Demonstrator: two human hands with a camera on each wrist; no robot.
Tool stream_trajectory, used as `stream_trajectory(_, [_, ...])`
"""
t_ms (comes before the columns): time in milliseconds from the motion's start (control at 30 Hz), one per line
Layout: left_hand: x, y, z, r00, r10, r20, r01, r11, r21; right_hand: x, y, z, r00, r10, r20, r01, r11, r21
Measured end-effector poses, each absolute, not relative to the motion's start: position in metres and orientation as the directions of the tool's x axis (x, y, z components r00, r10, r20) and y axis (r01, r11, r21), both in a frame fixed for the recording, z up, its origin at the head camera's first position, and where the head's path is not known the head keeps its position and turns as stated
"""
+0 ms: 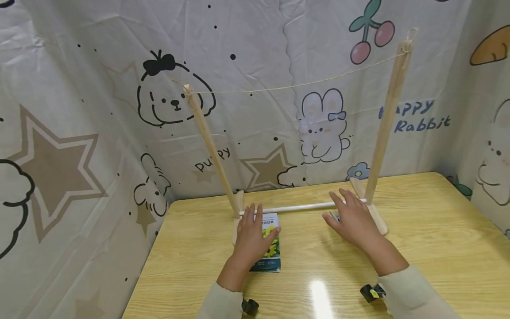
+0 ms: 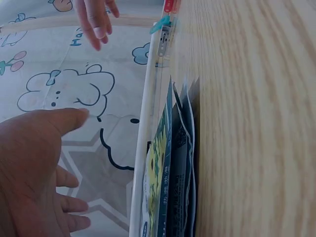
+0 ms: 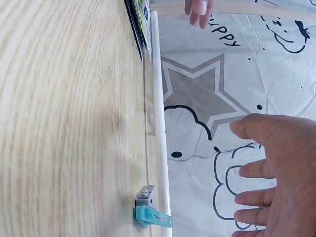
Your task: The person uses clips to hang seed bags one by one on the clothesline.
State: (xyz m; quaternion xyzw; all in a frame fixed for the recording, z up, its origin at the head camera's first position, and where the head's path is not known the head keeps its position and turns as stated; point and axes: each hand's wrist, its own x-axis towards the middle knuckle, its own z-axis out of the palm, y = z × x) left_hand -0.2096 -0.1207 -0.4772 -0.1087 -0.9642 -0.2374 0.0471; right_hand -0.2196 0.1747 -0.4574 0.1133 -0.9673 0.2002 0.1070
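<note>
My left hand (image 1: 252,237) hovers with spread fingers over a small stack of seed packets (image 1: 266,265), the top one printed with yellow sunflowers. In the left wrist view the packets (image 2: 163,173) lie loosely on each other, and the hand holds nothing. My right hand (image 1: 354,221) is also spread, above some small clips that it mostly hides in the head view. A teal clip (image 3: 147,216) and a grey clip (image 3: 145,193) show on the table in the right wrist view. Farther along, a red clip (image 2: 169,5) appears in the left wrist view.
A wooden frame stands on the table (image 1: 318,248), with a left post (image 1: 213,150), a right post (image 1: 387,119) and a white rod (image 1: 299,207) joining them low down. A thin string (image 1: 295,87) sags between the post tops. A printed cloth (image 1: 255,53) hangs behind.
</note>
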Motion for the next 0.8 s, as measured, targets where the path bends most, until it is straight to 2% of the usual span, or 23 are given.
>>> stream_trajectory(267, [-0.208,-0.123,-0.484,-0.982,0.164,0.096,0.191,0.861,0.472,-0.221,0.175,-0.464,-0.956,-0.176,0.235,-0.254,0.898,-0.360])
stream_trajectory(800, [-0.207,-0.123,-0.495,-0.988,0.131,0.081,0.154,0.863,0.482,-0.223,0.173,-0.478,-0.966,-0.176,0.188,-0.239,0.885,-0.400])
